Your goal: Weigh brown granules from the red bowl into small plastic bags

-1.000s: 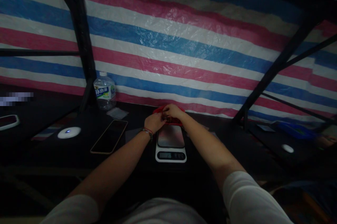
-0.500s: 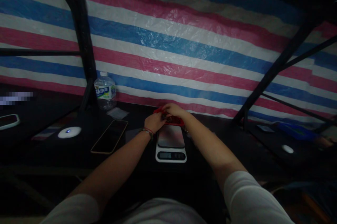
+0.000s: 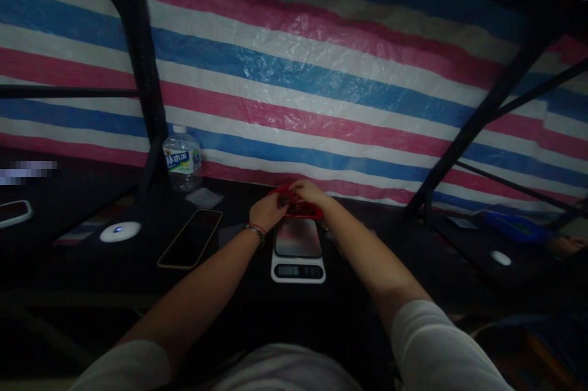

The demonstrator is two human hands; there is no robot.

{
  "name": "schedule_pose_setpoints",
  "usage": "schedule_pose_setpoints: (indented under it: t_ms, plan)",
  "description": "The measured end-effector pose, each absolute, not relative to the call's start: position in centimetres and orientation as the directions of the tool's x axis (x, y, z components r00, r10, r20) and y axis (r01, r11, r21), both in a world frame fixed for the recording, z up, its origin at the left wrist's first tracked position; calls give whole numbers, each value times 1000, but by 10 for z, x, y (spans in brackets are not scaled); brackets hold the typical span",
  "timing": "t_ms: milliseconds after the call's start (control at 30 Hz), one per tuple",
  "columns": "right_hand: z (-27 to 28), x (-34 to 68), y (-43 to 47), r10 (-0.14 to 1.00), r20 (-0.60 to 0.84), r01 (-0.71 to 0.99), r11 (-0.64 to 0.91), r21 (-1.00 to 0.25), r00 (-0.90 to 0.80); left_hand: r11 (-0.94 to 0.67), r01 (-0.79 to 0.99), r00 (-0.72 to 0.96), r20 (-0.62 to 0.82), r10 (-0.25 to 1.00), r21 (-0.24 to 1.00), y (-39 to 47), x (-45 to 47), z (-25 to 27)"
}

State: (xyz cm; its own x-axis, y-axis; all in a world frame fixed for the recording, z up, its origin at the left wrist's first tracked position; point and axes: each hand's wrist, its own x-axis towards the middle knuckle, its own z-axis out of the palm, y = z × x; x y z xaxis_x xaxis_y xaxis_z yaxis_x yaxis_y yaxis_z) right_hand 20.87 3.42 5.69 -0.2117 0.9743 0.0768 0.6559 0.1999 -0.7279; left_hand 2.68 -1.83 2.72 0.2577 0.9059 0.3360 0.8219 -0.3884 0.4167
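Beyond the kitchen scale (image 3: 298, 239), a red tray (image 3: 305, 215) holds small dark pieces too dim to name. My left hand (image 3: 267, 213), with a beaded bracelet (image 3: 254, 230) at its wrist, reaches over the tray's left side. Its fingers are bent together around something I cannot make out. My right hand (image 3: 309, 191) comes in over the far side of the tray, fingers curled down close to the left fingertips; what they pinch is hidden. The scale lies between my forearms, its plate bare and its small display lit.
A dark phone (image 3: 190, 239) lies left of the scale, near a white oval device (image 3: 120, 231). A clear plastic bottle (image 3: 182, 161) stands behind, by a black metal post (image 3: 149, 84). At right are a white oval object (image 3: 500, 258), a blue tray (image 3: 517, 228) and another person's hand (image 3: 572, 245).
My right hand has shifted slightly right, and more of the red tray's contents shows between the hands. My left hand stays at the tray's left side.
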Motion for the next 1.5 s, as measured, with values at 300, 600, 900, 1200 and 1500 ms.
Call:
schedule_pose_setpoints:
  t_ms: [300, 600, 900, 1200, 1500]
  plan:
    - [37, 201, 20, 972, 87, 571, 199, -796, -217, -370, 844, 266, 297, 917, 388, -16, 25, 27]
    - [33, 191, 18, 959, 253, 705, 269, -656, -130, -389, 851, 293, 296, 909, 353, -14, 28, 20]
    - [26, 201, 10, 960, 224, 545, 281, -790, -171, -400, 834, 285, 325, 902, 381, -13, 24, 21]
    - [25, 210, 21, 951, 287, 687, 284, -668, -114, -399, 827, 261, 357, 897, 397, -13, 18, 23]
    - [29, 198, 27, 897, 10, 856, 425, -294, -441, -405, 821, 255, 375, 891, 403, -10, 15, 20]
